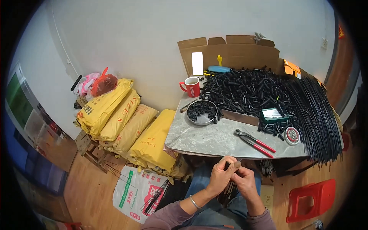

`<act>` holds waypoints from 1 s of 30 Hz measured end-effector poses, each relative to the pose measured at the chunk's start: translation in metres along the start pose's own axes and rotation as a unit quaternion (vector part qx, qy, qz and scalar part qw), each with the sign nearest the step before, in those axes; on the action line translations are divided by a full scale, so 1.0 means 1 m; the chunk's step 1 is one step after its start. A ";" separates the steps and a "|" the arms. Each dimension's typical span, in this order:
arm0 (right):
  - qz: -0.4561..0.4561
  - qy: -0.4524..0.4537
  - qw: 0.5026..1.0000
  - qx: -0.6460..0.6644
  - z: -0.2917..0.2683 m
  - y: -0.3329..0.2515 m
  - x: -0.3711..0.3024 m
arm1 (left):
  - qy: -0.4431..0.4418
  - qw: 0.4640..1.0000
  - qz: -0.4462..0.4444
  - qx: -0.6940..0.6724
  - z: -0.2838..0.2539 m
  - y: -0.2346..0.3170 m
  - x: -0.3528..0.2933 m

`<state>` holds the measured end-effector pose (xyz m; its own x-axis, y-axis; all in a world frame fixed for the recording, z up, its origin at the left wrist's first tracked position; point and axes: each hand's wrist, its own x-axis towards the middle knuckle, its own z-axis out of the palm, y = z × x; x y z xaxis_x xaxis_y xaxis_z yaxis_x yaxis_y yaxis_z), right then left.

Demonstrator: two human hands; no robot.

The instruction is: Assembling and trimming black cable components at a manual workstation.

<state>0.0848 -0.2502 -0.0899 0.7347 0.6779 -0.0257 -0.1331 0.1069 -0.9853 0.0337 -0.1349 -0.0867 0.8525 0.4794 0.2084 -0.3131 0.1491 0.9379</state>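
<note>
Stacked yellow sacks [128,119], bulging and creased, rise against a white wall at left, topped by a crinkled, translucent red plastic bag [104,84]. On the wood-grain floor beside them, a flat white printed sack [132,193] lies under loose thin black rods [157,197]. Next comes a grey, marbled bench [214,140], where a glossy red mug [194,91] with a pale interior stands behind a round, shiny metal bowl [199,123] filled with short black tubes.

At the bench's near edge, a person in purple sleeves and blue trousers works with both bare hands close together. The left hand [220,178], a smooth silver bangle [194,202] at its wrist, nearly meets the right hand [246,183]. The fingers of both are curled narrow, tips close together; whether they grip anything cannot be told, as the knuckles hide it. A bunch of slender dark rods [229,193] lies directly below the fingers, between the wrists and over the lap.

Beyond the hands, a heap of matte black cylindrical tubes [249,90] spreads before a creased brown cardboard screen [245,51]. Steel pincers with red-coated handles [263,151] lie on bare bench top. At far right, long, wiry black rods [314,119] droop over the bench edge, above a red plastic stool [324,201].
</note>
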 end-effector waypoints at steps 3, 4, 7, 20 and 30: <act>0.023 -0.013 0.999 0.021 -0.005 0.004 0.009 | -0.028 0.999 -0.019 0.001 -0.027 0.003 0.021; 0.024 -0.014 0.999 0.019 -0.005 0.002 0.013 | -0.018 0.999 -0.044 -0.001 -0.039 0.003 0.035; 0.048 -0.016 0.998 0.046 -0.006 -0.004 0.017 | 0.046 0.960 0.103 0.255 -0.082 0.007 0.116; 0.058 -0.035 0.995 0.075 0.003 0.001 0.034 | -0.126 0.733 0.124 0.656 -0.130 -0.005 0.220; 0.068 -0.019 0.991 0.115 -0.012 0.010 0.044 | -0.210 0.953 -0.179 0.128 -0.058 0.039 0.128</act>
<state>0.1235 -0.2285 -0.1034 0.6751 0.7234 -0.1446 -0.3798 0.1727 -0.9088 0.1061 -0.0180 -0.0393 0.9946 0.0408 -0.0952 0.0954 -0.0047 0.9954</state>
